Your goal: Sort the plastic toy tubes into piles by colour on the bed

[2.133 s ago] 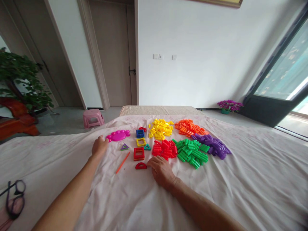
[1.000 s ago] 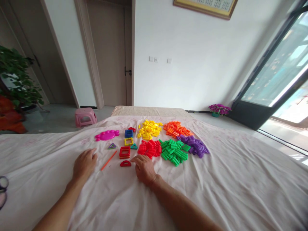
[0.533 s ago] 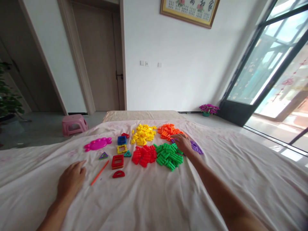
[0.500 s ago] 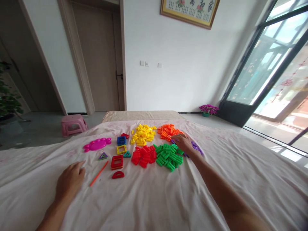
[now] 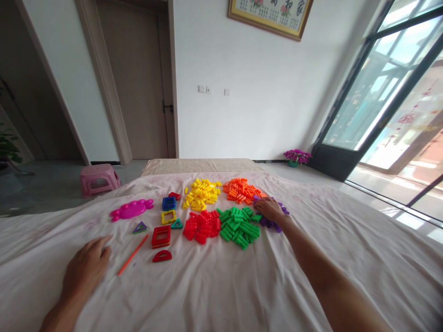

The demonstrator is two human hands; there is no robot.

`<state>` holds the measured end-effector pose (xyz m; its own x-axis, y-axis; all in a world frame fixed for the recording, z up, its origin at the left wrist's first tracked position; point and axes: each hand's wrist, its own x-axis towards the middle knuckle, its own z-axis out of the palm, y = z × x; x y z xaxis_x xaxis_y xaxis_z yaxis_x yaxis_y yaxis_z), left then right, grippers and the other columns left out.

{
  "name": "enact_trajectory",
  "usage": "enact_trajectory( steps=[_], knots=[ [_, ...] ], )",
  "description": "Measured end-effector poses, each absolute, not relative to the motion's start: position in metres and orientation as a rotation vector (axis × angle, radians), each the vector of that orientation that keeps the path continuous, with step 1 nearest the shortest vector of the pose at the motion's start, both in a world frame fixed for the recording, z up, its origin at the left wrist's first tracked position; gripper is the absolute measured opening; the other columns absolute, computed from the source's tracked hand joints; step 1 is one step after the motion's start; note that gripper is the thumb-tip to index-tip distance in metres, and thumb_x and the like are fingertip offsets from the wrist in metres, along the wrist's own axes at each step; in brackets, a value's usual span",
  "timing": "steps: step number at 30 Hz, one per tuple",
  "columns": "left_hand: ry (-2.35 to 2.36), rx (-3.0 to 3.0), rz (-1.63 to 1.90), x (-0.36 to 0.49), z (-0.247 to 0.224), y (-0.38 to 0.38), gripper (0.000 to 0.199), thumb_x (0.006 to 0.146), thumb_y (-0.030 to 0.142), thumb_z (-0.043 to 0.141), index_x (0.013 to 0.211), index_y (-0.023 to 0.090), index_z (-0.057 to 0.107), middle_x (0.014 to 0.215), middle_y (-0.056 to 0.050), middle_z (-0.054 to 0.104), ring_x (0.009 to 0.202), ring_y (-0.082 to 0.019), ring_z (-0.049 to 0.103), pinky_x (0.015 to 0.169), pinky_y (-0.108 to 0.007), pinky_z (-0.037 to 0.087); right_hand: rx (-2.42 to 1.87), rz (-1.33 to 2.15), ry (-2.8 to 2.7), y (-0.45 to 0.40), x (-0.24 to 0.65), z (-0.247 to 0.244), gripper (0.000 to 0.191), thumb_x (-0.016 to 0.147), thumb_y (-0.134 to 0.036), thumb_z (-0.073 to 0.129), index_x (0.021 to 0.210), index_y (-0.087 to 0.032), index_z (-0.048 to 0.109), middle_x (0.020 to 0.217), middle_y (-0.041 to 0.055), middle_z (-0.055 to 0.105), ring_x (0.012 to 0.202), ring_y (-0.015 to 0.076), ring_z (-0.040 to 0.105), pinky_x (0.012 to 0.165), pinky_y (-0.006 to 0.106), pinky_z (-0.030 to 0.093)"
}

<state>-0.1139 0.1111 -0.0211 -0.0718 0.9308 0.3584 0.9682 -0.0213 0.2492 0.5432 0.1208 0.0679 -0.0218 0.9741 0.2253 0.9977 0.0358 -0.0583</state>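
Observation:
My right hand (image 5: 270,210) lies over a pile of purple plastic pieces (image 5: 272,226), fingers stretched out to the left and partly covering it. No piece shows in its grasp; the undersides of the fingers are hidden. Beside it are a pile of green pieces (image 5: 240,227) and, just behind, orange ones (image 5: 242,190). My left hand (image 5: 88,260) rests open on the cloth, holding nothing. Nearest to it is a thin orange stick (image 5: 133,255). A small purple-and-green triangle (image 5: 140,227) lies beyond that.
Red pieces (image 5: 201,226) and yellow pieces (image 5: 200,193) form two more piles. Left of them lie a stack of red square frames (image 5: 161,236), a red half-round (image 5: 162,256), a yellow frame (image 5: 168,217), blue frames (image 5: 169,203), a teal triangle (image 5: 176,224) and a magenta tray-like shape (image 5: 132,210).
My right hand has shifted right, away from the orange pile and further over the purple pieces. My left hand stays near the orange stick. The view has turned slightly.

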Motion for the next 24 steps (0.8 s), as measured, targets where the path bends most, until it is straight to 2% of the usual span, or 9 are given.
enact_trajectory(
  steps=[5, 8, 13, 17, 21, 24],
  knots=[
    [-2.176, -2.055, -0.649, -0.112, -0.019, 0.11, 0.042, 0.089, 0.034, 0.031, 0.118, 0.023, 0.059, 0.125, -0.01, 0.065, 0.118, -0.027, 0.058, 0.103, -0.041, 0.043, -2.208, -0.201, -2.063, 0.11, 0.561, 0.068, 0.031, 0.091, -0.028, 0.052, 0.111, -0.028, 0.074, 0.129, 0.0051, 0.065, 0.127, 0.028, 0.048, 0.107, 0.041, 0.032],
    [-2.187, -2.056, -0.649, -0.112, -0.019, 0.11, 0.041, 0.088, 0.035, 0.032, 0.118, 0.025, 0.058, 0.124, -0.009, 0.065, 0.117, -0.027, 0.059, 0.102, -0.041, 0.044, -2.184, -0.148, -2.071, 0.099, 0.561, 0.069, 0.041, 0.084, -0.028, 0.058, 0.124, -0.031, 0.068, 0.141, 0.0036, 0.056, 0.134, 0.0304, 0.041, 0.11, 0.043, 0.029],
    [-2.165, -2.064, -0.678, -0.114, -0.022, 0.111, 0.039, 0.088, 0.035, 0.033, 0.118, 0.026, 0.057, 0.123, -0.01, 0.066, 0.116, -0.027, 0.059, 0.102, -0.041, 0.043, -2.077, 0.054, -2.273, 0.083, 0.547, 0.067, 0.048, 0.08, -0.028, 0.063, 0.128, -0.03, 0.066, 0.141, 0.0057, 0.056, 0.138, 0.0304, 0.037, 0.114, 0.042, 0.022],
    [-2.167, -2.087, -0.657, -0.116, -0.022, 0.112, 0.039, 0.09, 0.034, 0.032, 0.119, 0.024, 0.057, 0.124, -0.011, 0.065, 0.117, -0.026, 0.058, 0.103, -0.041, 0.042, -2.121, -0.046, -2.242, 0.081, 0.534, 0.063, 0.042, 0.084, -0.043, 0.06, 0.123, -0.028, 0.068, 0.128, 0.0078, 0.065, 0.133, 0.0309, 0.041, 0.112, 0.045, 0.021],
    [-2.189, -2.143, -0.616, -0.115, -0.017, 0.109, 0.045, 0.092, 0.035, 0.031, 0.125, 0.016, 0.057, 0.128, -0.013, 0.063, 0.119, -0.027, 0.056, 0.103, -0.04, 0.041, -2.231, -0.247, -2.141, 0.08, 0.536, 0.061, 0.03, 0.086, -0.032, 0.055, 0.108, -0.025, 0.074, 0.118, 0.0075, 0.069, 0.123, 0.0287, 0.048, 0.109, 0.043, 0.023],
    [-2.182, -2.156, -0.6, -0.114, -0.014, 0.108, 0.047, 0.093, 0.035, 0.03, 0.126, 0.014, 0.057, 0.128, -0.013, 0.062, 0.119, -0.028, 0.056, 0.102, -0.04, 0.04, -2.277, -0.337, -2.096, 0.081, 0.535, 0.058, 0.027, 0.084, -0.027, 0.054, 0.099, -0.023, 0.076, 0.115, 0.0074, 0.07, 0.125, 0.0299, 0.046, 0.111, 0.045, 0.018]
  ],
)
